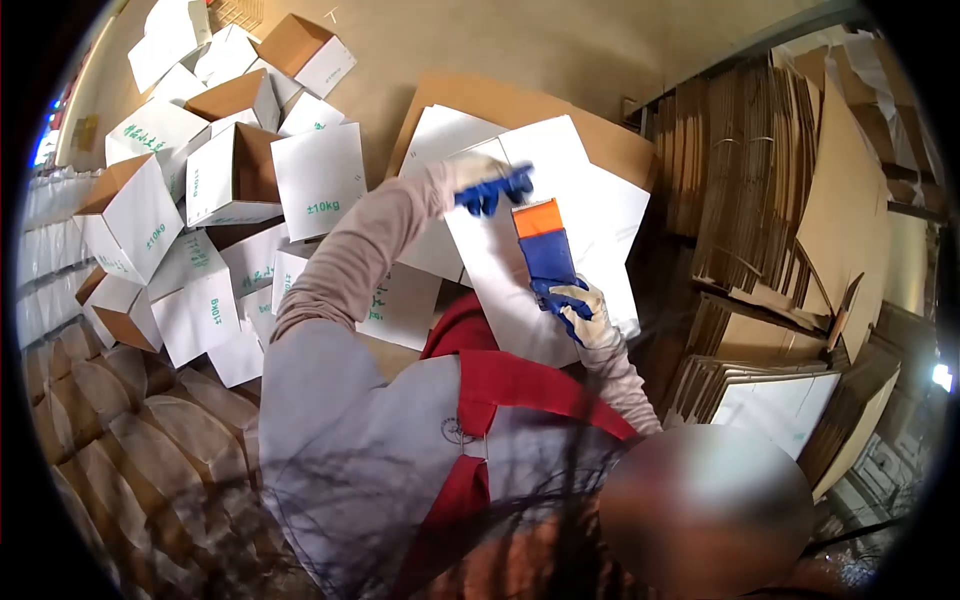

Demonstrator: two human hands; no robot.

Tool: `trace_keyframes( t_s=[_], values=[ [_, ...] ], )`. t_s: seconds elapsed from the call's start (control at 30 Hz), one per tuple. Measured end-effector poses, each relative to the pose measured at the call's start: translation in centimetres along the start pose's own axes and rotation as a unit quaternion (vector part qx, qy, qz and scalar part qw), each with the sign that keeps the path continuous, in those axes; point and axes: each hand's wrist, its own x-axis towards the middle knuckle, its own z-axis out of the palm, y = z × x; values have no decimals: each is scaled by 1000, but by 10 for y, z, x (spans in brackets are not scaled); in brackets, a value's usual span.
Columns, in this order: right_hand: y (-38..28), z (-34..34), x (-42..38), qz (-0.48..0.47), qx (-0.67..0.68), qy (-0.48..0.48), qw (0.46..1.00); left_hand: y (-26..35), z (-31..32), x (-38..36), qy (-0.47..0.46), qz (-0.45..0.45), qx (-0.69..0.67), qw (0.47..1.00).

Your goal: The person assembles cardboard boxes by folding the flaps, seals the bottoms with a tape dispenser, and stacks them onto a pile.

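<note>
A blue-and-orange hand tool (548,256), kind not clear, is in my right hand (580,308), whose white glove with blue-coated fingers wraps around its blue end. The orange end points away from me over a flat white carton (510,270). My left hand (490,187), in a matching glove, is near the orange end, above the far part of the carton. Its fingers reach to the right and look apart, with nothing visible in them. The white carton lies over other white cardboard panels (605,210) and a brown sheet (435,95).
White boxes with green print (320,180), several with brown insides, are heaped at the left. Bundles of flat brown cardboard (740,180) stand at the right, with white-faced sheets (775,410) below them. Brown packed pieces (150,440) fill the lower left.
</note>
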Motion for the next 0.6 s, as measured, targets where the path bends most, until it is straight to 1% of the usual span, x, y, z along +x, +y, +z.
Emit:
trace_keyframes(
  t_s=[0.07, 0.1, 0.13, 0.17, 0.2, 0.23, 0.27, 0.3, 0.33, 0.37, 0.4, 0.43, 0.47, 0.5, 0.53, 0.57, 0.6],
  values=[
    [-1, 1, 2, -14, 45, -13, 999, 23, 30, -18, -15, -22, 187, 982],
    [-3, 1, 2, -11, 43, -13, 999, 13, 29, -12, -17, -21, 184, 983],
    [-6, 1, 1, -6, 40, -20, 999, -4, 26, -1, 17, 115, 291, 950],
    [-8, -1, 1, -4, 36, -27, 999, -7, 26, 1, 53, 247, 389, 886],
    [-8, -3, 0, -4, 32, -30, 999, -9, 25, 1, 56, 250, 388, 885],
    [-5, -5, -1, -8, 28, -40, 999, -12, 26, -2, 37, 192, 241, 951],
    [-5, -6, 0, -13, 27, -50, 998, -9, 29, -9, 16, 127, 89, 988],
    [-7, -11, 1, -25, -46, -83, 995, 1, 36, -23, 43, 78, 24, 996],
    [-8, -10, 2, -28, -44, -84, 995, -27, 36, -9, 15, 68, -148, 986],
    [-11, -7, 3, -12, 21, -65, 998, -44, 40, -3, 13, 82, -260, 962],
    [-12, -5, 5, 4, 84, -46, 995, -47, 45, -2, 10, 96, -368, 925],
    [-12, -6, 5, 1, 27, -43, 999, -43, 39, 3, 84, 114, -226, 964],
    [-14, -6, 10, 0, 28, -42, 999, -23, 31, -2, 181, 130, 60, 973],
    [-19, -5, 16, 23, 19, -8, 1000, -28, 13, 11, 223, 193, 272, 916],
    [-25, -3, 22, 49, 9, 25, 998, -2, 3, 3, 270, 176, 404, 856],
    [-36, -3, 30, 73, 39, 46, 995, 7, -22, 12, 313, 157, 410, 842],
    [-29, -7, 33, 92, 57, 44, 993, 24, -40, 13, 334, 103, 443, 826]
  ],
)
